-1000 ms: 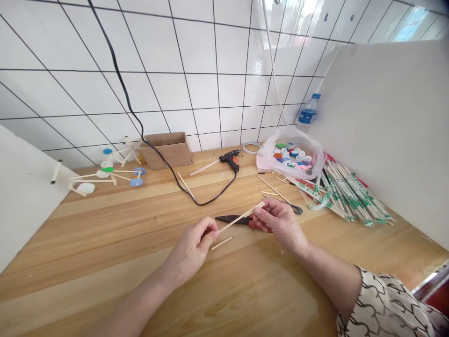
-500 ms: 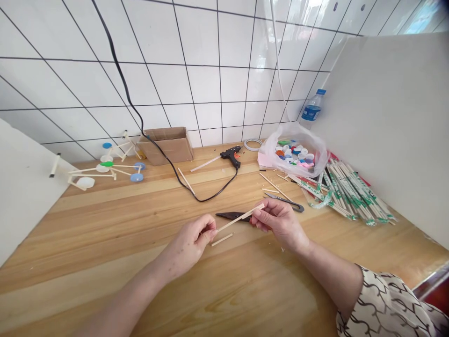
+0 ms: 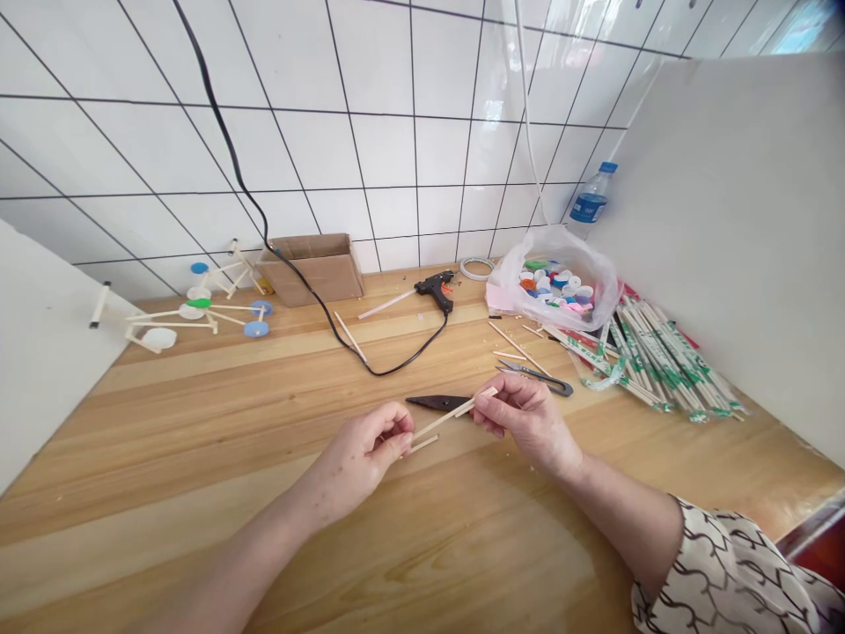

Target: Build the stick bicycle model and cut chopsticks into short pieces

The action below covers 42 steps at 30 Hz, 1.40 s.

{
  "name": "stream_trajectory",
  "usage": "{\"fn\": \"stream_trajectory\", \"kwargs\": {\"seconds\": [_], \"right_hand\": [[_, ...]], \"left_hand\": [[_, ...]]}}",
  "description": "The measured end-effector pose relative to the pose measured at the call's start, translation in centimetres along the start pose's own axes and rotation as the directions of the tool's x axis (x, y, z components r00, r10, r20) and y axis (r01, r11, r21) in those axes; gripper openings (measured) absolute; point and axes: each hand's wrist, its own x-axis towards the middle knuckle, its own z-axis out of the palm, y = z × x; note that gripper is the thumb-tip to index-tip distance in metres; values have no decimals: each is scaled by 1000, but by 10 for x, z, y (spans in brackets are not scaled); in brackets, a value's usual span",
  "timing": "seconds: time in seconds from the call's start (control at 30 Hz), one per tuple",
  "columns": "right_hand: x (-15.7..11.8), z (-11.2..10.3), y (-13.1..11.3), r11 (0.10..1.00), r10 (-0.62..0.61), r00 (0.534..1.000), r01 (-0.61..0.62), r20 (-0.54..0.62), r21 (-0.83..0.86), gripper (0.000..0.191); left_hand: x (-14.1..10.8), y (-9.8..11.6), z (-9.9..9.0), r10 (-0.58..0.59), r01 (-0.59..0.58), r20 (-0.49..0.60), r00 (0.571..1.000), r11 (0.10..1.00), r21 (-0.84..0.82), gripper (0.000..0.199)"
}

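Wooden stick (image 3: 441, 423) is held by my left hand (image 3: 349, 462) and right hand (image 3: 521, 418), fingers pressed together on it, just over the black cutter (image 3: 432, 402), with one stick-and-cap frame (image 3: 191, 311) built far left of the cutter and many wrapped chopsticks (image 3: 666, 370) lying to its right.

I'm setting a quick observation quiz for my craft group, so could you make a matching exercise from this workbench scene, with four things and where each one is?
Things
1. Wooden stick
2. Hot glue gun
3. Bottle caps
4. Water bottle

Places
A. Inside a clear plastic bag
B. Held between the left hand and right hand
C. Lying on the wooden counter, a black cord trailing from it
D. Standing upright behind the bag

Right pairs: 1-B, 2-C, 3-A, 4-D
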Motion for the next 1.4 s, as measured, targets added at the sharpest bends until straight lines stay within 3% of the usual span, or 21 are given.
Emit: {"fn": "stream_trajectory", "kwargs": {"seconds": [0.17, 0.37, 0.87, 1.27, 1.4], "right_hand": [[-9, 12, 2, 999, 16, 997, -13, 75, -38, 21], [-18, 23, 3, 998, 48, 987, -41, 154, -44, 22], [-22, 24, 4, 996, 89, 983, -84, 161, -37, 23], [-23, 24, 6, 994, 84, 981, -70, 172, -87, 22], [-23, 23, 6, 990, 40, 976, -9, 214, -144, 21]], "left_hand": [[-7, 14, 16, 1, -11, -62, 998, 986, -168, 20], [-13, 17, 27, -42, 30, -81, 996, 989, -145, 20], [-18, 19, 25, -102, 98, -17, 995, 986, -137, 23], [-18, 16, 24, -34, 34, -6, 999, 995, -90, 21], [-18, 16, 22, 27, -27, -11, 1000, 1000, 6, 23]]}}
